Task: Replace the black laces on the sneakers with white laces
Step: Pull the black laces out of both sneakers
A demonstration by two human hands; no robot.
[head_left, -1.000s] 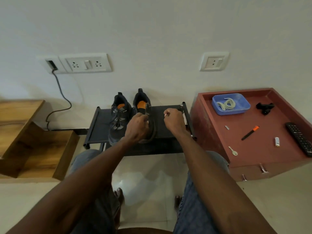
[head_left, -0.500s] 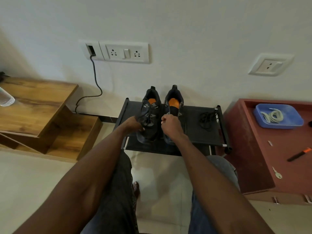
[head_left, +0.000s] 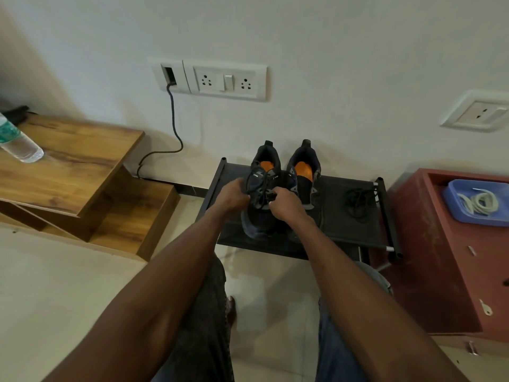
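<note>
Two dark sneakers with orange insoles stand side by side on a low black rack. The left sneaker still carries its black lace. My left hand grips that sneaker's left side. My right hand pinches the black lace at the middle of its tongue. The right sneaker shows no lace. A loose black lace lies coiled on the rack to the right. White laces lie in a blue tray on the red cabinet.
A wooden stepped shelf stands at the left with a water bottle on it. A cable hangs from the wall socket panel. A key and small bits lie on the red cabinet top. My knees are below the rack.
Both hands have shifted from the right sneaker to the left one. The view has swung left, so the removed black lace on the rack and the wooden shelf now show.
</note>
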